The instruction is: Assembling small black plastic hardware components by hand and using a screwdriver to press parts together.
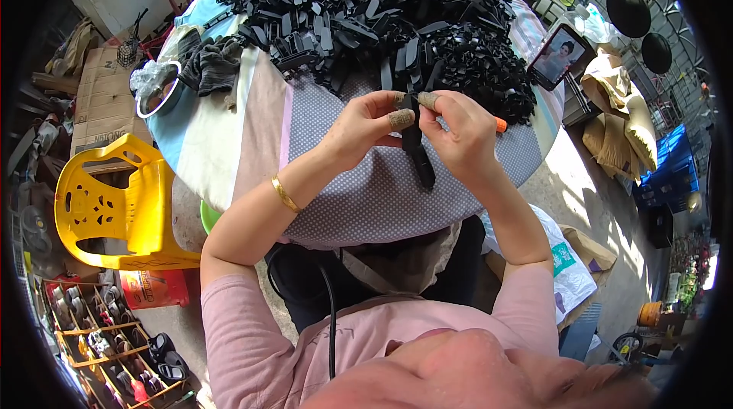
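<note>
- The long black plastic strip (pixel 418 145) could have slipped from my pinch and dropped off the table's near edge (pixel 366 233), since only its top end was held.
- An orange-handled tool (pixel 500 125) stuck out behind my right hand (pixel 458 134); it might have nicked a finger.
- My left hand (pixel 366 125) and right hand clamped taped fingertips (pixel 402 119) on the strip's top; the rest hung below them, in front of the pile of black parts (pixel 382 12).

We are in a cluttered home workshop or storage yard: our round cloth-covered table (pixel 366 187) carries a heap of black plastic parts (pixel 382 12), with cardboard boxes (pixel 103 100), filled sacks (pixel 622 134), a yellow plastic chair (pixel 114 203) and a shoe rack (pixel 114 348) crowding the concrete floor around it.
</note>
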Demonstrator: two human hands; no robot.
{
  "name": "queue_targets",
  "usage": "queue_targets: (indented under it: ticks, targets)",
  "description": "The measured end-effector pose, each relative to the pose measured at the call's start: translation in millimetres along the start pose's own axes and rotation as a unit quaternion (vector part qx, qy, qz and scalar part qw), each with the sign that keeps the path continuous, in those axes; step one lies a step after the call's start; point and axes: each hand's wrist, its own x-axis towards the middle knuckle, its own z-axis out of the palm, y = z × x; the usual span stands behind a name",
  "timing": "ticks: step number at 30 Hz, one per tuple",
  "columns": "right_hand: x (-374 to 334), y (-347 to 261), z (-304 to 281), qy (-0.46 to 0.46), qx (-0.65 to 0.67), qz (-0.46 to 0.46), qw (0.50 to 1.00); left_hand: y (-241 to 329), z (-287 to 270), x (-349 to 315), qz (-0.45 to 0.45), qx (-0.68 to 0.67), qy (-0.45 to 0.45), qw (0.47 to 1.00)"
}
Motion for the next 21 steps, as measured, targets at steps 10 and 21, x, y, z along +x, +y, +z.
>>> queue_targets:
  ticks: [10, 21]
  targets:
    - [-0.4, -13.9, -1.7, -0.052, -0.078, -0.013, 0.996, 1.0, -1.2, -0.9, 0.032, 0.034, 0.018, 0.999]
    - [-2.4, -27.2, -9.4, -0.072, -0.052, 0.008, 0.996, -0.9, 3.9, -3.9, 0.053, 0.06, 0.004, 0.997]
